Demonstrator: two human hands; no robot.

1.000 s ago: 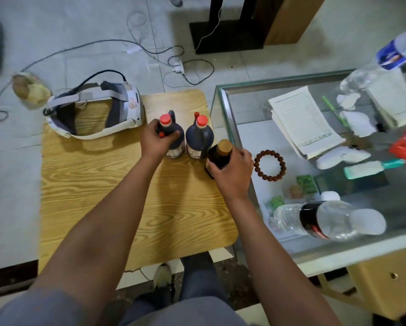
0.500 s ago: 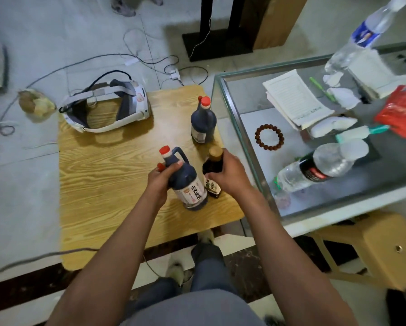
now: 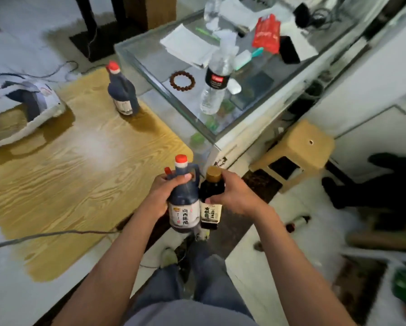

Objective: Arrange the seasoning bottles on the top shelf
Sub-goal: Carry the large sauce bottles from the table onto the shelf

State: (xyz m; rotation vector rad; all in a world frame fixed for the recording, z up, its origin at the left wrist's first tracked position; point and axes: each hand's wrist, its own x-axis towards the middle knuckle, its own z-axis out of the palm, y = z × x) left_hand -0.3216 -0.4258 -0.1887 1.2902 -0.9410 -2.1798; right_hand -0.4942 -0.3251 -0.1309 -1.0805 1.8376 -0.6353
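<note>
1. The room is a tiled floor with a low wooden surface [image 3: 63, 165] at left and a glass-topped case [image 3: 263, 90] beyond it; no shelf can be made out in this view.
2. The vinegar bottle [image 3: 184, 198], red-capped with a handle, is held in the air just off the surface's near corner. The left hand [image 3: 164, 196] wraps its neck and shoulder, thumb across the front: a full, closed grip.
3. The soy bottle [image 3: 211, 198], gold-capped and slimmer, is held touching the vinegar bottle's side. The right hand [image 3: 232, 196] curls round its neck and upper body.
4. A third bottle [image 3: 122, 92] with a red cap stands upright at the far edge of the surface, well apart from both hands and untouched.
5. The step in hand looks like carrying the pair toward the shelf. To do it well, the person would keep both bottles upright, ease them slightly apart so the glass does not knock, and hold below the caps rather than by them.
6. One more trip seems needed for the third bottle.
7. Around these lie a headset [image 3: 21, 109] on the surface, a bead bracelet [image 3: 182, 80] and a water bottle [image 3: 217, 83] on the glass, and a stool [image 3: 300, 147] at right.
</note>
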